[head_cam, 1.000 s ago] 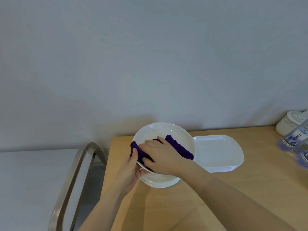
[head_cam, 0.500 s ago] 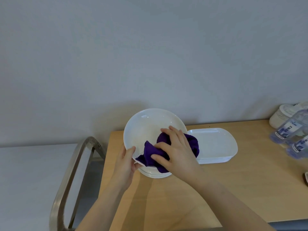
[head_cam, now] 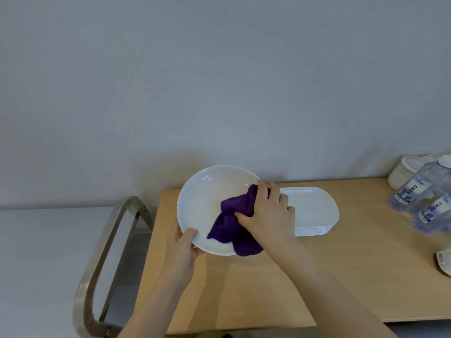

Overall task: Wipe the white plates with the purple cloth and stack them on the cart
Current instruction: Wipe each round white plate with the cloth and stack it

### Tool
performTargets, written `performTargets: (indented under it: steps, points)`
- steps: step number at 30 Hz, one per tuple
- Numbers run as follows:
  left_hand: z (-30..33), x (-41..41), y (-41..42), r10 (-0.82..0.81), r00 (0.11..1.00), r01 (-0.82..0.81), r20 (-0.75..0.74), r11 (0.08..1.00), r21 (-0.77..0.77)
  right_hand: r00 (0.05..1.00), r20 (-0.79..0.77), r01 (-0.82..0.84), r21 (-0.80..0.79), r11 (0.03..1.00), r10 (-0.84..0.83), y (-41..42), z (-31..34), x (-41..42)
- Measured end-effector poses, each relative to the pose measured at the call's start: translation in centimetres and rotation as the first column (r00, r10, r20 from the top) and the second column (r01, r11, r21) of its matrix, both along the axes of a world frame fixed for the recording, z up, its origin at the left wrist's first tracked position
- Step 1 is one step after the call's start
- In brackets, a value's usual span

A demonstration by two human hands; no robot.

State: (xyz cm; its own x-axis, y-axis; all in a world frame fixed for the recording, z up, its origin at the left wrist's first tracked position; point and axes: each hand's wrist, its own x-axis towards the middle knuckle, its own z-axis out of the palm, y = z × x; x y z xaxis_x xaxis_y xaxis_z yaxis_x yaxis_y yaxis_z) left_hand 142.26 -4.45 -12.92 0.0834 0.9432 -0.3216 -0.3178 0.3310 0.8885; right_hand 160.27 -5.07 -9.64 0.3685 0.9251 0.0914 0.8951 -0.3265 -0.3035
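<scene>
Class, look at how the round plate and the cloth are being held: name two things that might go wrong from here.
1. The left hand grips the tilted round plate by one rim only; the right hand pressing the purple cloth might tip it loose.
2. It is held over the table edge, so it might fall and break.

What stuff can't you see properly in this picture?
All in the head view:
- The round plate: the part under the purple cloth and right hand is covered.
- The oblong plates: their left end is behind that hand.
- The left hand: its fingers are behind the round plate; only the thumb shows.
- The bottles: labels too blurred to read.
- The cart: cut off by the bottom edge.
</scene>
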Motion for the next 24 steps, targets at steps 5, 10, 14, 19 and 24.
performTargets:
  steps: [5, 10, 14, 19, 24]
  points:
    - [-0.3, 0.3, -1.9, -0.014, 1.000, 0.014, -0.012, 1.000, 0.011, 0.983, -0.184, 0.006, -0.005, 1.000, -0.007, -1.3, -0.4, 1.6]
    - [-0.5, 1.5, -3.5, -0.071, 0.997, 0.071, 0.001, 0.997, 0.026, 0.938, -0.346, 0.052, 0.084, 0.995, -0.020, -2.9, -0.8, 3.8]
    - [-0.7, 3.1, -4.8, -0.122, 0.992, 0.123, -0.039, 0.992, 0.019, 0.795, -0.605, 0.153, 0.125, 0.980, -0.047, -4.3, -1.3, 6.0]
    - [-1.4, 5.7, -6.9, -0.189, 0.982, 0.188, -0.026, 0.982, -0.011, 0.818, -0.569, 0.170, 0.100, 0.980, -0.084, -7.0, -2.4, 8.6]
    - [-2.5, 7.9, -9.8, -0.308, 0.951, 0.307, -0.001, 0.949, -0.077, 0.836, -0.534, 0.192, 0.064, 0.979, -0.129, -11.3, -4.2, 11.3]
